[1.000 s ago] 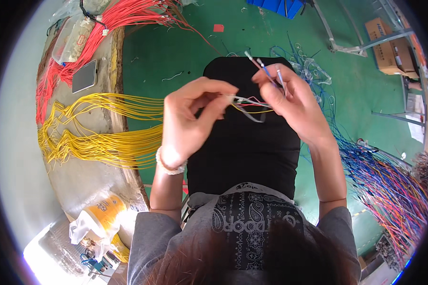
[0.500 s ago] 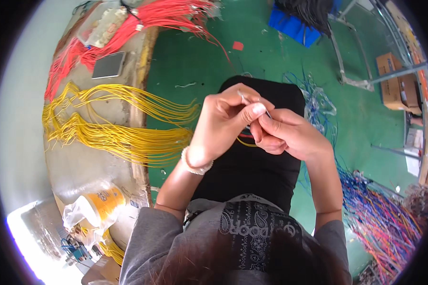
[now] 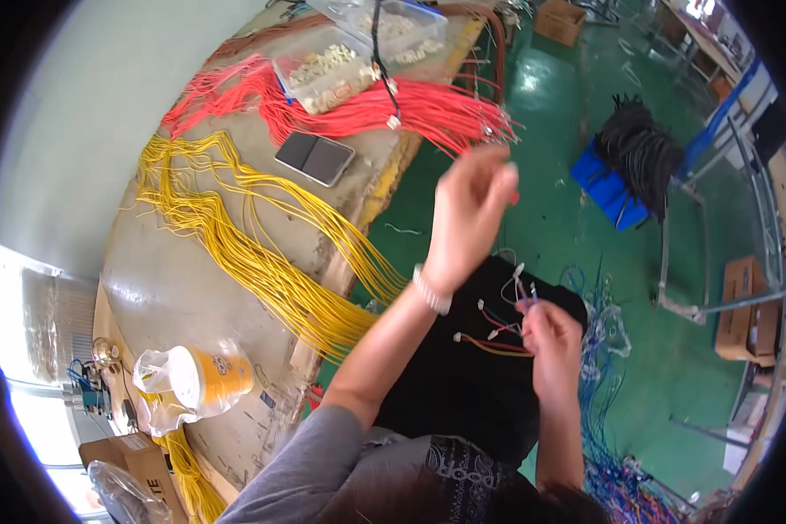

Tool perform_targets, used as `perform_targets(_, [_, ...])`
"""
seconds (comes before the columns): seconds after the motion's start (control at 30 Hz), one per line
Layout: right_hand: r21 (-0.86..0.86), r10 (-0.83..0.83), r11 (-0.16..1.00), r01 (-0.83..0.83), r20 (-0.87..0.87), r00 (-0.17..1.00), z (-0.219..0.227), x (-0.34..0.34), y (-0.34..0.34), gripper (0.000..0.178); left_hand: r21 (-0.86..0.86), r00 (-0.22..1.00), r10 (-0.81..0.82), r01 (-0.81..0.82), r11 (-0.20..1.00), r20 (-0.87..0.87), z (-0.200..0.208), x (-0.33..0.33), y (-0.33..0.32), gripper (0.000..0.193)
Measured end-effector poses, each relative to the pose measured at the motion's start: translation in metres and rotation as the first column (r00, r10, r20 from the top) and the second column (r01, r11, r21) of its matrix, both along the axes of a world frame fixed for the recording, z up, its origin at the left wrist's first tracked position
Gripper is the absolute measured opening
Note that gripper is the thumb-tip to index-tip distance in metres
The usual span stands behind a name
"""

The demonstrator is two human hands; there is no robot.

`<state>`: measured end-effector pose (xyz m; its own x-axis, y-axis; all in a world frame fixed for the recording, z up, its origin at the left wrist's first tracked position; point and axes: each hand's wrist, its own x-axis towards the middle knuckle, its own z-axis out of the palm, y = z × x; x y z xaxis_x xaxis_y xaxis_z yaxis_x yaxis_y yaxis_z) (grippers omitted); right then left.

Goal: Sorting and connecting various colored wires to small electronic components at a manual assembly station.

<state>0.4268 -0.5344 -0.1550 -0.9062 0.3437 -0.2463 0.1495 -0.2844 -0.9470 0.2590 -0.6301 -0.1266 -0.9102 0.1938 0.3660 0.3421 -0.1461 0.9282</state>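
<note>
My right hand (image 3: 554,336) is closed around a small bunch of coloured wires (image 3: 499,344) above the black cloth on my lap. Purple, white, red, green and yellow strands fan out from it, several ending in small white connectors. My left hand (image 3: 470,210), with a pale bracelet at the wrist, is raised just below the cut ends of the red wires (image 3: 428,106). Its fingers are bent and smeared by motion, so whether it grips anything is unclear. Yellow wires (image 3: 236,236) lie on the table beside my left forearm.
On the worktable (image 3: 183,288) are a phone (image 3: 315,158), clear bins of white connectors (image 3: 323,72) and a yellow-white tub (image 3: 210,380) in plastic. A blue crate (image 3: 607,188) with black cables stands on the green floor. Blue wires (image 3: 598,367) hang at my right; cardboard boxes (image 3: 738,306) stand beyond.
My hands, together before, are now apart. The left has moved up toward the red wires; the right has moved lower with the wire bunch. The view has swung to show more of the table.
</note>
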Motion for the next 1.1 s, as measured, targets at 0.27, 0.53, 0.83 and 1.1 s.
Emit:
perform_targets(0.27, [-0.243,-0.032,0.969,0.048,0.071,0.997,-0.006,-0.005,0.015,0.022,-0.838,0.900,0.256,-0.425,0.342,-0.352,0.066,-0.319,-0.092,0.027])
perform_targets(0.53, [-0.288,-0.054,0.954,0.083,0.108,0.993,-0.014,-0.019,0.021,0.020,-0.945,0.980,-0.091,0.197,0.261,0.179,0.002,-0.388,-0.214,0.039])
perform_targets(0.83, [-0.218,0.008,0.976,0.009,0.078,0.997,0.011,-0.034,0.019,0.025,-0.816,0.825,0.094,-0.565,0.123,-0.558,0.012,-0.381,-0.228,0.021])
perform_targets(1.1, [-0.275,0.037,0.960,-0.048,-0.045,0.998,0.022,-0.003,0.027,0.025,0.263,0.920,0.384,-0.390,0.882,0.076,0.064,-0.293,-0.102,0.026])
